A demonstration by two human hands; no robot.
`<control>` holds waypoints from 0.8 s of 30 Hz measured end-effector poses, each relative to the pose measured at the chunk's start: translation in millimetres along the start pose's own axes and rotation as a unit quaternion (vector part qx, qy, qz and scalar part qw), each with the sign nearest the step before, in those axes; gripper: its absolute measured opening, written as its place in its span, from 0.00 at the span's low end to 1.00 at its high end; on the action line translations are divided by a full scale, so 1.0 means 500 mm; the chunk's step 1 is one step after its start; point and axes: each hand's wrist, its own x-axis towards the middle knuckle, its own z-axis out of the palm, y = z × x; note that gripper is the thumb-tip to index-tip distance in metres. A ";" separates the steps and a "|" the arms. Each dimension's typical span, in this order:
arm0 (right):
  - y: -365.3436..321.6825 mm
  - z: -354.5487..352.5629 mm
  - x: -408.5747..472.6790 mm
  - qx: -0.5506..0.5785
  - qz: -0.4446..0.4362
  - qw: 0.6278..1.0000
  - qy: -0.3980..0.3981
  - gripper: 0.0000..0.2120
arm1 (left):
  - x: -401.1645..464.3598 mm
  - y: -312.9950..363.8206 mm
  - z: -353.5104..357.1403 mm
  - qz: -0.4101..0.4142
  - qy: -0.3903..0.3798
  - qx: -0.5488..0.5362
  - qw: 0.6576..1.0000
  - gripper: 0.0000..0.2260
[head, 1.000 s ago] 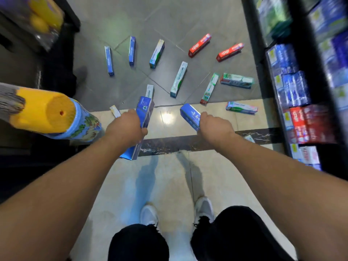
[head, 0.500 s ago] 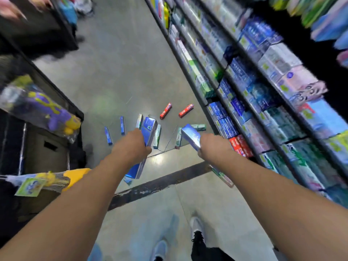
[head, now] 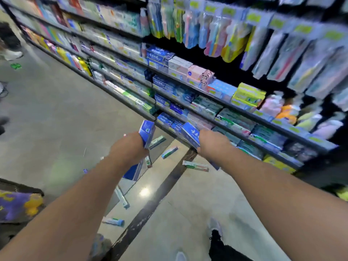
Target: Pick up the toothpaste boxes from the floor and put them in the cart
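The view is swinging up from the floor toward the shelves (head: 235, 113). The left hand (head: 130, 147) is gripping a blue toothpaste box (head: 146, 132), fingers curled round it. The right hand (head: 212, 144) is gripping another blue box (head: 190, 134). More toothpaste boxes (head: 169, 152) are lying on the floor (head: 56, 119) below the hands.

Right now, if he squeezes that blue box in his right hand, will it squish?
Probably a little. The blue box looks like thin card, so a hard grip from the right hand could dent it. It seems light, held by one end. Its flat sides shouldn't roll.
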 end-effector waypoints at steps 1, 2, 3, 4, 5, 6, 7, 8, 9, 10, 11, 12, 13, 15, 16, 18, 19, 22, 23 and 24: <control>0.036 -0.004 -0.024 0.006 0.023 1.000 0.002 0.16 | -0.002 0.035 -0.007 0.017 -0.007 0.010 1.000 0.12; 0.073 -0.011 -0.051 0.009 0.045 0.999 0.007 0.17 | -0.006 0.073 -0.015 0.034 -0.008 0.020 0.999 0.12; 0.110 -0.015 -0.075 0.012 0.066 0.998 0.009 0.17 | -0.010 0.112 -0.021 0.051 -0.006 0.026 0.998 0.12; 0.147 -0.020 -0.100 0.018 0.089 0.996 0.011 0.18 | -0.018 0.153 -0.027 0.071 -0.007 0.024 0.997 0.12; 0.185 -0.022 -0.123 0.029 0.115 0.993 0.012 0.18 | -0.026 0.197 -0.031 0.094 -0.011 0.018 0.995 0.13; 0.224 -0.023 -0.147 0.041 0.140 0.989 0.016 0.19 | -0.033 0.241 -0.031 0.116 -0.018 0.011 0.993 0.13; 0.263 -0.023 -0.170 0.052 0.162 0.985 0.019 0.20 | -0.042 0.289 -0.033 0.138 -0.024 0.012 0.990 0.13; 0.303 -0.023 -0.195 0.061 0.181 0.981 0.025 0.19 | -0.051 0.340 -0.032 0.158 -0.029 0.020 0.987 0.13; 0.343 -0.023 -0.222 0.069 0.200 0.977 0.028 0.18 | -0.060 0.391 -0.030 0.177 -0.030 0.028 0.983 0.13; 0.381 -0.023 -0.250 0.079 0.219 0.972 0.032 0.18 | -0.071 0.442 -0.026 0.195 -0.031 0.032 0.980 0.12; 0.422 -0.024 -0.281 0.091 0.239 0.966 0.036 0.18 | -0.081 0.494 -0.020 0.215 -0.036 0.035 0.975 0.12; 0.464 -0.022 -0.314 0.101 0.258 0.960 0.042 0.18 | -0.095 0.550 -0.013 0.238 -0.041 0.043 0.969 0.12; 0.508 -0.018 -0.348 0.110 0.278 0.953 0.046 0.17 | -0.111 0.607 -0.002 0.260 -0.047 0.055 0.963 0.13; 0.595 -0.006 -0.425 0.125 0.324 0.936 0.048 0.15 | -0.151 0.719 0.021 0.298 -0.052 0.063 0.951 0.14; 0.638 0.003 -0.465 0.135 0.351 0.926 0.048 0.13 | -0.171 0.773 0.036 0.315 -0.055 0.059 0.946 0.14; 0.722 0.018 -0.551 0.149 0.402 0.903 0.042 0.13 | -0.222 0.878 0.065 0.350 -0.061 0.056 0.933 0.15; 0.763 0.026 -0.593 0.151 0.423 0.893 0.042 0.13 | -0.250 0.930 0.080 0.369 -0.069 0.058 0.925 0.16; 0.876 0.046 -0.712 0.174 0.477 0.860 0.050 0.15 | -0.334 1.076 0.123 0.429 -0.077 0.077 0.897 0.15; 0.911 0.055 -0.749 0.178 0.487 0.854 0.049 0.16 | -0.362 1.121 0.136 0.448 -0.073 0.085 0.887 0.15; 0.948 0.066 -0.794 0.183 0.499 0.846 0.048 0.15 | -0.395 1.174 0.153 0.467 -0.068 0.092 0.877 0.15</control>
